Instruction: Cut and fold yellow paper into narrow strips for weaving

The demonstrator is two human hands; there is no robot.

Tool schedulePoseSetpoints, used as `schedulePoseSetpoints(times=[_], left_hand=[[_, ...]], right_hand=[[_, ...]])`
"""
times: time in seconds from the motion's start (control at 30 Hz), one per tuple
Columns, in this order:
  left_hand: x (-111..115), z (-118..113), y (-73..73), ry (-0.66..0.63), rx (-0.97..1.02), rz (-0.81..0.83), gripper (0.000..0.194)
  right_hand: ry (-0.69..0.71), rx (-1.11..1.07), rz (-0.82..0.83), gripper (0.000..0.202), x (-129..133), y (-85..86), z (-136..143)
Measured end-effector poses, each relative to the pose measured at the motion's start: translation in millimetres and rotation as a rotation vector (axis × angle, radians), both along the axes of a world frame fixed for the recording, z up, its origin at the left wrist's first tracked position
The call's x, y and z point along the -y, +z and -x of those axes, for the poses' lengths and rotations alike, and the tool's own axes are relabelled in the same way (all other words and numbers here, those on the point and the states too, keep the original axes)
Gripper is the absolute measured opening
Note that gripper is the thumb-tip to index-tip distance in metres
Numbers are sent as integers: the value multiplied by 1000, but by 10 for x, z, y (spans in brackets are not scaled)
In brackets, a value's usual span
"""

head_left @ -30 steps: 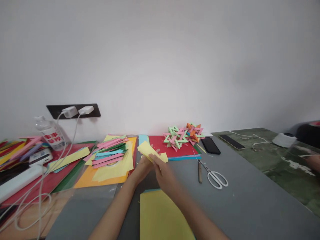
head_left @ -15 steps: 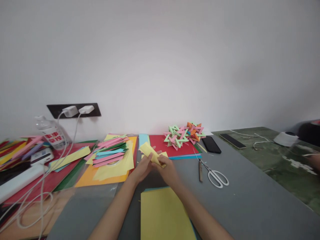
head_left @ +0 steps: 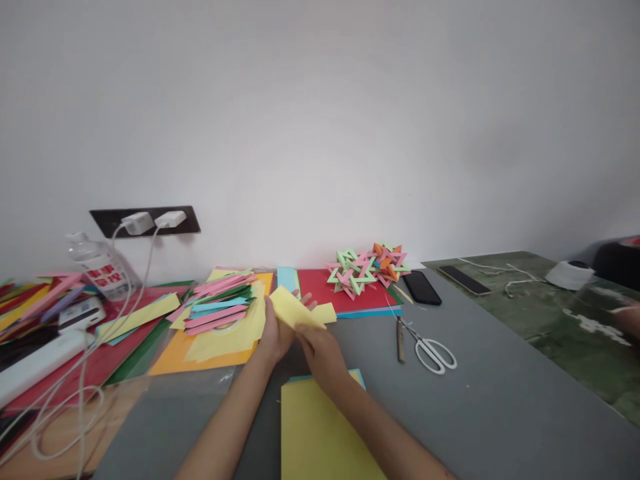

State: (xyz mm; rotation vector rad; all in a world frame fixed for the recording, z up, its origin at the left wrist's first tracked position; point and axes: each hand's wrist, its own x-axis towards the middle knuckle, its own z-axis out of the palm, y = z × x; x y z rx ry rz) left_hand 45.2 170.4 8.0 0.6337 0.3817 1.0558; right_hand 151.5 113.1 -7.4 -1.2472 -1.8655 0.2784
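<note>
A folded strip of yellow paper (head_left: 294, 309) is held above the table between my two hands. My left hand (head_left: 278, 333) supports it from the left and below, thumb on its left end and other fingers stretched out behind it. My right hand (head_left: 320, 350) pinches its lower right end. Another piece of yellow paper (head_left: 327, 313) shows just behind, to the right. Below my hands lies a stack of yellow sheets (head_left: 320, 427) with blue paper peeking out at its top edge.
Left: folded paper strips (head_left: 223, 307), a bottle (head_left: 100, 267), white cables and a power strip (head_left: 43, 363). Right: folded paper stars (head_left: 353, 273), a brown-handled tool (head_left: 401, 341), white scissors (head_left: 435, 355) and phones (head_left: 423, 288). Another person's hand (head_left: 629, 321) is at the far right edge.
The yellow strip has turned to show its broad face. My left hand has opened out behind it, and my right hand has moved slightly lower along its right end.
</note>
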Motion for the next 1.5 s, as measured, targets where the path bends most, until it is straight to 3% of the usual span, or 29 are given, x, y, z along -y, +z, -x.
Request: schedulePoseSetpoints(times=[0.13, 0.33, 0.43, 0.57, 0.63, 0.73, 0.83, 0.97, 1.03, 1.1, 1.2, 1.33, 1.4, 1.5], left_hand=[[8, -17, -36, 59, -161, -22, 40], [24, -80, -28, 220, -259, -63, 39], [34, -105, -9, 297, -286, -98, 34], [52, -100, 86, 443, -446, -228, 27], [74, -98, 179, 481, -612, -307, 27], [138, -157, 354, 421, -750, -412, 26], [197, -304, 530, 294, -694, -509, 25], [102, -450, 676, 263, -739, -494, 24], [-27, -430, 674, 198, -724, -496, 21], [-165, -355, 615, 111, -634, -489, 16], [-313, -224, 475, -9, -391, -342, 16], [-408, -143, 351, -114, -179, -82, 24], [-447, -140, 330, -88, -134, -3, 24], [-489, -152, 311, 37, -171, 49, 22]], right_hand=[[-51, -313, 149, 31, -31, 10, -53], [-6, -636, 317, 31, -159, -35, -141], [15, -644, 371, 28, -176, -61, -155], [-176, -465, 252, 18, -147, -44, -200], [-214, -406, 176, 33, -130, 7, -247], [-10, -420, 174, 67, -143, 109, -319], [243, -447, 230, 57, -233, 194, -337], [353, -500, 246, 44, -429, 260, -284], [368, -520, 342, 41, -519, 270, -271], [433, -519, 558, 32, -587, 261, -276], [696, -581, 904, 23, -642, 206, -277], [992, -787, 1154, 30, -646, 101, -214], [978, -831, 1194, 31, -638, 71, -190], [734, -729, 1102, 29, -619, 97, -221]])
